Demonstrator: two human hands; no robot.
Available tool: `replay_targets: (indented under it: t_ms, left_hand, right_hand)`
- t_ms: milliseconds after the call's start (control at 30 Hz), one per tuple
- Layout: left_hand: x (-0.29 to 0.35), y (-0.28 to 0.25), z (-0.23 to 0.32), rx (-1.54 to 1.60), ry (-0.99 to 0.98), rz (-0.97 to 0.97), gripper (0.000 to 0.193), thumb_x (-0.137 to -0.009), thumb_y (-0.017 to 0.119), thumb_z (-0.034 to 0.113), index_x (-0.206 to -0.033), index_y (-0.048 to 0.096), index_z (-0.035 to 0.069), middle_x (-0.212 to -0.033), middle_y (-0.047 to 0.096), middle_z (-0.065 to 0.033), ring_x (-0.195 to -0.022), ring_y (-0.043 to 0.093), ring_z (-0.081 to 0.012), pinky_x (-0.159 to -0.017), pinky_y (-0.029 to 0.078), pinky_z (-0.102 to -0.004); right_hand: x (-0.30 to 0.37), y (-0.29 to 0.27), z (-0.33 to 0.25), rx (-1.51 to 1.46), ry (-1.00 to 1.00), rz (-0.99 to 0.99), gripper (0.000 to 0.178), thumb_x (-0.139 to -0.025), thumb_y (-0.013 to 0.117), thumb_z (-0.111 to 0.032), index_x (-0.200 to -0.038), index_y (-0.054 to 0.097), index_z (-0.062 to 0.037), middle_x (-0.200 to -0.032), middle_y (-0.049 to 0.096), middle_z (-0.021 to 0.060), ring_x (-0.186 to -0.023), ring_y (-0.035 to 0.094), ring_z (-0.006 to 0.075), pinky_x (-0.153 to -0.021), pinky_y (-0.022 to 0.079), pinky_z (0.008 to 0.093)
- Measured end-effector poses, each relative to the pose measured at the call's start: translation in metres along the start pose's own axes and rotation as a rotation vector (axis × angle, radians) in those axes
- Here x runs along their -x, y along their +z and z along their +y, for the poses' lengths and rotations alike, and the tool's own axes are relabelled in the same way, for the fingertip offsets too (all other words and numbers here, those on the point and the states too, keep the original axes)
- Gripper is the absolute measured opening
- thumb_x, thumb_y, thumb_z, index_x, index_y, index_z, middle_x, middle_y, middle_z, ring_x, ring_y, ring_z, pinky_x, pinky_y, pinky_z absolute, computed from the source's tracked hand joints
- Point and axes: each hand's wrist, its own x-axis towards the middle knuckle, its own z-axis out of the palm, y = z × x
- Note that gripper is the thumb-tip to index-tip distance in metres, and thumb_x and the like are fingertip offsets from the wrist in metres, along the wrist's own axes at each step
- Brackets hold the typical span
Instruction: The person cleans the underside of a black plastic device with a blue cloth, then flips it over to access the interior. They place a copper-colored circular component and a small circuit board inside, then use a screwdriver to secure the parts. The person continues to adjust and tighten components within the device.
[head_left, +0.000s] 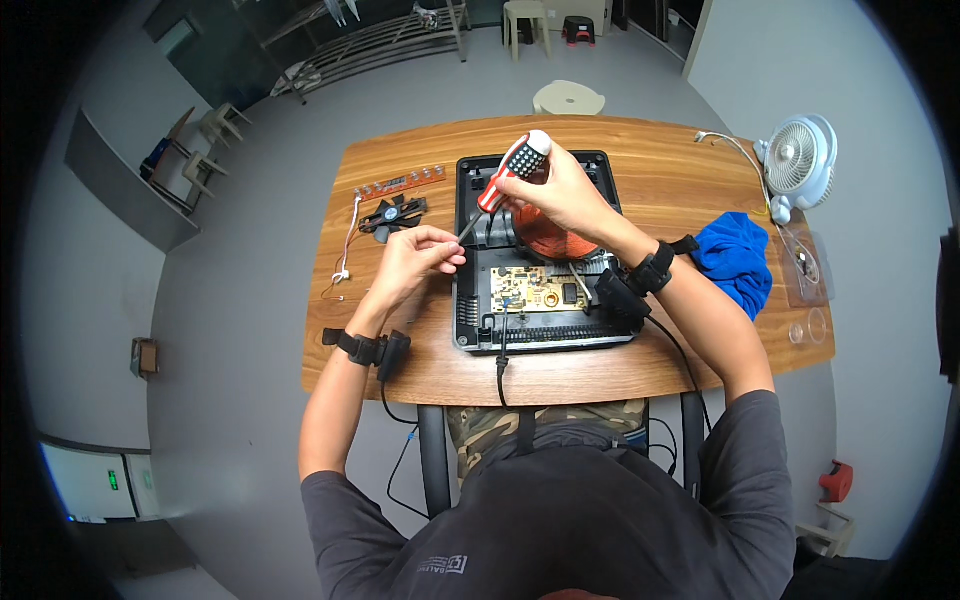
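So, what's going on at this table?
A person's right hand holds a red-and-black screwdriver, pointing down toward the left edge of an opened black case. Their left hand is close to its tip. Inside, a circuit board and copper-colored coil show. A small black fan lies left, a blue cloth right.

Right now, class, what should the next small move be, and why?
Probably tilt the screwdriver more upright: the right hand holds it at a slant, while the fingers of the left hand are at its tip, by the left edge of the black case. Exactly what the tip touches is hidden.
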Motion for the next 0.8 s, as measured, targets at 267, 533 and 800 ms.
replay_targets:
  t_ms: [267, 533, 800]
  left_hand:
    - [0.002, 0.002, 0.003, 0.070, 0.057, -0.015, 0.019, -0.099, 0.068, 0.007, -0.115, 0.067, -0.004, -0.101, 0.076, -0.0140, -0.088, 0.075, -0.0172, -0.077, 0.062, -0.0265]
    - [0.006, 0.016, 0.018, 0.053, 0.085, -0.068, 0.022, -0.097, 0.069, 0.004, -0.117, 0.065, -0.004, -0.100, 0.075, -0.0136, -0.088, 0.074, -0.0164, -0.078, 0.061, -0.0264]
    - [0.003, 0.023, 0.018, 0.051, 0.077, -0.111, 0.021, -0.098, 0.069, 0.004, -0.117, 0.065, -0.004, -0.100, 0.075, -0.0156, -0.089, 0.074, -0.0180, -0.078, 0.061, -0.0274]
  right_hand:
    - [0.003, -0.007, -0.003, -0.080, 0.057, 0.012, 0.026, -0.095, 0.075, -0.010, -0.108, 0.055, -0.0010, -0.094, 0.070, 0.0088, -0.081, 0.071, 0.0135, -0.070, 0.059, 0.0267]
    - [0.004, -0.021, -0.003, -0.168, 0.131, 0.020, 0.026, -0.097, 0.073, -0.013, -0.110, 0.055, 0.0009, -0.097, 0.071, 0.0115, -0.085, 0.074, 0.0186, -0.074, 0.063, 0.0285]
    - [0.011, -0.029, -0.006, -0.129, 0.134, 0.004, 0.024, -0.097, 0.073, -0.015, -0.108, 0.057, 0.0008, -0.098, 0.072, 0.0122, -0.084, 0.074, 0.0165, -0.073, 0.063, 0.0269]
